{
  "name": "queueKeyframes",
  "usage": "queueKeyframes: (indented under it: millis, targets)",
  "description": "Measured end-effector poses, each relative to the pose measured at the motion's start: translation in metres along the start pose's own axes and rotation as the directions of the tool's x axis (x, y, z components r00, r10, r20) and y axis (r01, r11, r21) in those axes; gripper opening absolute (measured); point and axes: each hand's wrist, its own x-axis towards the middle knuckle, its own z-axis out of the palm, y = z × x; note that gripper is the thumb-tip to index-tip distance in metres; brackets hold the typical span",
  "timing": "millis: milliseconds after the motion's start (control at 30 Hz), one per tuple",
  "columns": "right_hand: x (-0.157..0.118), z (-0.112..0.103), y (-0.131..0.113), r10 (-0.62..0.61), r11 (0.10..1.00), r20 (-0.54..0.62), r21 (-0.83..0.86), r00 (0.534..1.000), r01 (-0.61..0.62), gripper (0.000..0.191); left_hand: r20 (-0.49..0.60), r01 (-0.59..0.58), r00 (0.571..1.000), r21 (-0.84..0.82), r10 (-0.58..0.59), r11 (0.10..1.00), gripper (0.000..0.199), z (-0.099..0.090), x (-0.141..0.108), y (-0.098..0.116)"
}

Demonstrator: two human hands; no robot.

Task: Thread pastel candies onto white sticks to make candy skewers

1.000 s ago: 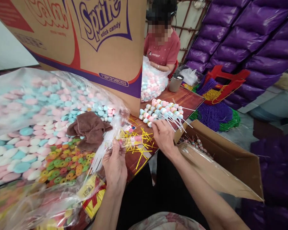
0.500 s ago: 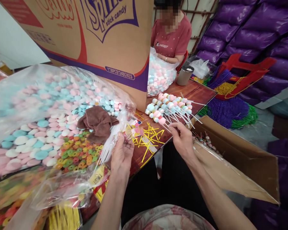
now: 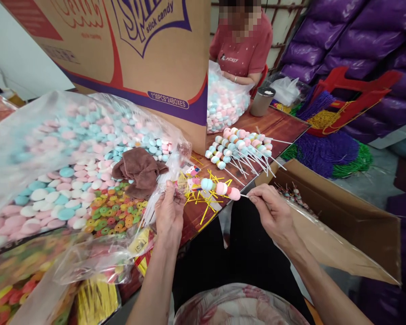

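Note:
My right hand [image 3: 269, 208] pinches the white stick of a candy skewer [image 3: 221, 188], which points left toward my other hand. Blue and pink marshmallows are threaded on it, with a red piece between the pink ones. Fingers and thumb of my left hand [image 3: 170, 205] are closed on a clear plastic bag [image 3: 182, 183] with pink and yellow print. The skewer's tip is close to this bag's printed part; I cannot tell whether they touch. Below the skewer lie scattered yellow twist ties [image 3: 208, 212]. More finished skewers [image 3: 238, 146] lie in a pile beyond.
An open cardboard box [image 3: 355, 234] stands to my right. On the left are loose marshmallows [image 3: 54, 198], gummy rings [image 3: 117, 212] and a brown cloth [image 3: 138, 171]. A tall carton [image 3: 149, 58] partly blocks the far side, where a person [image 3: 243, 54] sits near a cup [image 3: 262, 101].
My right hand has drawn one skewer off the pile, toward me and slightly right, so it now lies between my hands. My left hand stays nearly in place with the bag.

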Motion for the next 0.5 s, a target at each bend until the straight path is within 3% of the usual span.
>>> queueKeyframes:
  millis: [133, 300, 400, 500]
  targets:
    - [0.004, -0.011, 0.0, 0.065, 0.997, 0.144, 0.036, 0.987, -0.071, 0.017, 0.06, -0.033, 0.998, 0.103, 0.027, 0.994, 0.032, -0.003, 0.003, 0.004]
    - [0.009, -0.016, -0.004, 0.179, 0.961, 0.322, 0.145, 0.93, -0.235, 0.021, 0.104, -0.01, 0.995, 0.184, -0.009, 0.983, 0.039, -0.005, 0.006, 0.007]
    - [0.008, -0.015, -0.005, 0.21, 0.951, 0.323, 0.152, 0.923, -0.27, 0.021, 0.112, -0.003, 0.993, 0.223, -0.023, 0.975, 0.042, -0.006, 0.006, 0.007]
    - [0.006, -0.014, -0.005, 0.186, 0.969, 0.243, 0.112, 0.952, -0.218, 0.019, 0.127, -0.025, 0.992, 0.223, -0.004, 0.975, 0.043, -0.006, 0.007, 0.006]
